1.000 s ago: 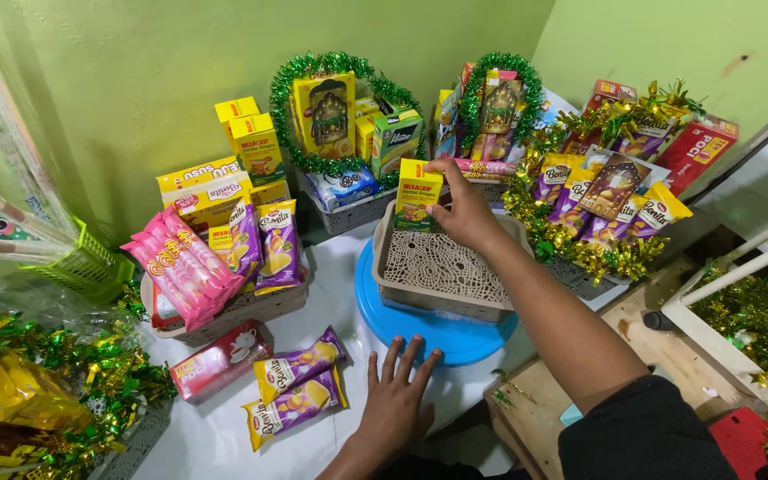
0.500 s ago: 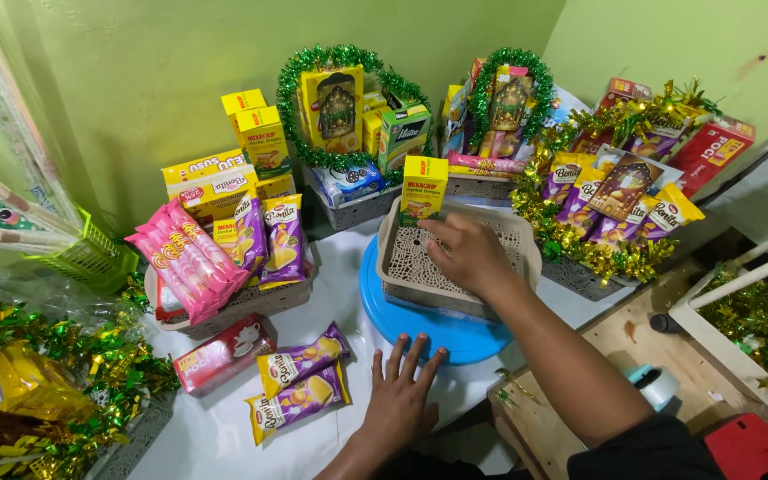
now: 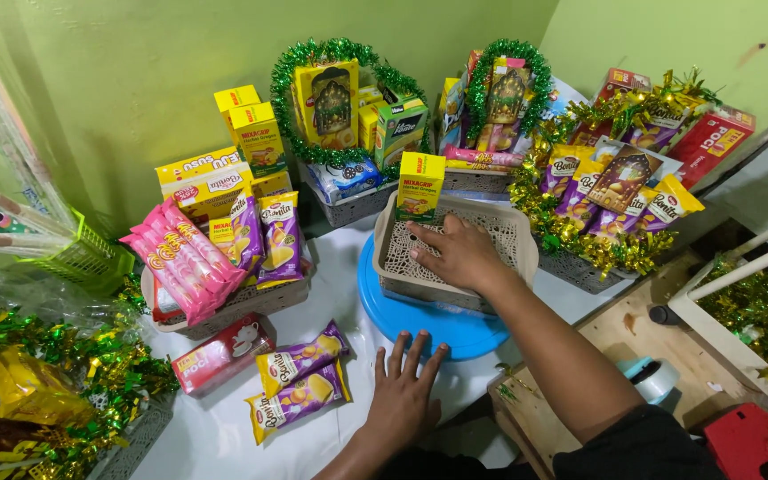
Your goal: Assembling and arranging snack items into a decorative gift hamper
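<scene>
My right hand (image 3: 460, 253) lies flat inside a beige perforated basket (image 3: 517, 238) that sits on a round blue lid (image 3: 455, 331). A yellow box (image 3: 420, 185) stands upright at the basket's far left corner, just beyond my fingertips and apart from them. My left hand (image 3: 404, 391) rests palm down with fingers spread on the white surface (image 3: 215, 436), its fingertips at the blue lid's near edge. Two purple and yellow snack packs (image 3: 300, 380) lie just left of that hand.
A grey basket (image 3: 242, 302) on the left holds pink wafer packs (image 3: 181, 260), purple packs and yellow boxes. Finished baskets ringed with green (image 3: 288, 71) and gold tinsel (image 3: 571, 236) stand at the back and right. A red box (image 3: 222, 354) lies nearby. A wooden board (image 3: 668, 329) is at right.
My right hand stood the yellow box in the basket's far corner, let go, and drew back to lie flat inside the basket. My left hand has stayed in place.
</scene>
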